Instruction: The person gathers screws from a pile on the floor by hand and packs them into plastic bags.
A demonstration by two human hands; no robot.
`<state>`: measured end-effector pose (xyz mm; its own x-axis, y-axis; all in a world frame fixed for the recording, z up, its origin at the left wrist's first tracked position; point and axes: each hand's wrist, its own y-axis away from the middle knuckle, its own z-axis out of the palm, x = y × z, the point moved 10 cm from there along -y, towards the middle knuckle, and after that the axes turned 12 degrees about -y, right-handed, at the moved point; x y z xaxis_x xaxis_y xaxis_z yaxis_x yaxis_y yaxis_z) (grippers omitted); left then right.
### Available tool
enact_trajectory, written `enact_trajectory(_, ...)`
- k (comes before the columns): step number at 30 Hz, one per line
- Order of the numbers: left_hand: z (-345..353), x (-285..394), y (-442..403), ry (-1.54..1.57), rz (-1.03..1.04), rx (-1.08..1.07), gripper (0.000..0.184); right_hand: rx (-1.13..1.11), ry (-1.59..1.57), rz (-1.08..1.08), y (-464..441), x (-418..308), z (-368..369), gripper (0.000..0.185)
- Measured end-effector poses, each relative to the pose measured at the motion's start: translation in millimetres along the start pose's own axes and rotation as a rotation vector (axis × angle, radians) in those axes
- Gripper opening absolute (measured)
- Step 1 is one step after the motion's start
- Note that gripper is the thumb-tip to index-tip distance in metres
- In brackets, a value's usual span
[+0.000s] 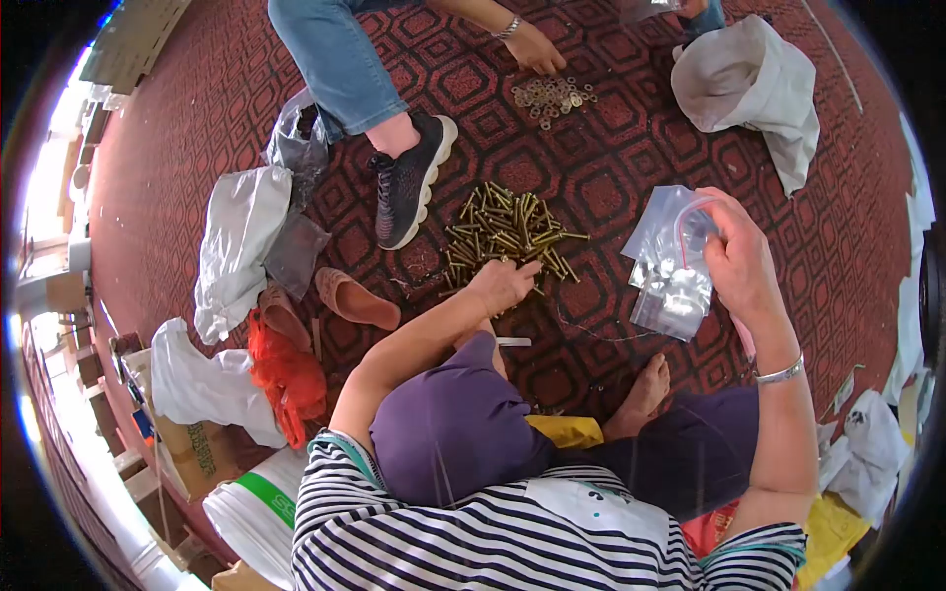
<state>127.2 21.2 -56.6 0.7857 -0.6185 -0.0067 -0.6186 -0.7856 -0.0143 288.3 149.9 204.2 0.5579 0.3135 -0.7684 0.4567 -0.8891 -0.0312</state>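
My left hand (501,287) rests at the near edge of a heap of brass-coloured bolts (507,225) on the carpet. Its fingers are curled down among the bolts, and what they hold, if anything, is hidden. Off to the right and raised above the floor, my right hand (741,258) is closed on clear plastic bags (672,295), which hang from the fingers. A pinkish strip or cord (694,205) loops over the bags by the thumb.
Opposite me, another person's hand (535,49) touches a pile of washers (552,97); that person's shoe (409,182) stands beside the bolts. A white sack (754,84) lies at upper right. Left are slippers (357,300), a red bag (284,369) and white sacks (241,236).
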Motion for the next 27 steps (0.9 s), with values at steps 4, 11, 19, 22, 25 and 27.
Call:
enact_trajectory(4, 6.2, -12.5, -4.3, -0.002, -0.138, -0.081, 0.014, 0.025, -0.010, -0.005, 0.7, 0.3, -0.7, 0.034)
enact_trajectory(11, -79.6, -51.6, 12.9, 0.718, -0.343, 0.295, 0.014, 0.038, -0.035, 0.025, 2.1, -2.7, -9.8, 0.034)
enact_trajectory(19, -82.4, -62.7, 40.5, 2.243, -0.694, 0.314, 0.024, -0.025, -0.070, 0.065, 2.6, 8.1, -3.1, 0.041)
enact_trajectory(22, -41.3, -72.5, 50.1, 2.132, -0.797, 0.177, 0.027, -0.023, -0.122, 0.136, 2.8, 0.8, -6.4, 0.036)
enact_trajectory(25, -31.1, -70.7, 60.3, 2.199, -0.898, 0.133, 0.029, -0.021, -0.137, 0.156, 7.6, 1.7, -6.6, 0.034)
enact_trajectory(27, -31.7, -63.2, 69.3, 2.407, -1.029, 0.161, 0.031, -0.021, -0.127, 0.127, 7.8, -1.1, -6.6, 0.034)
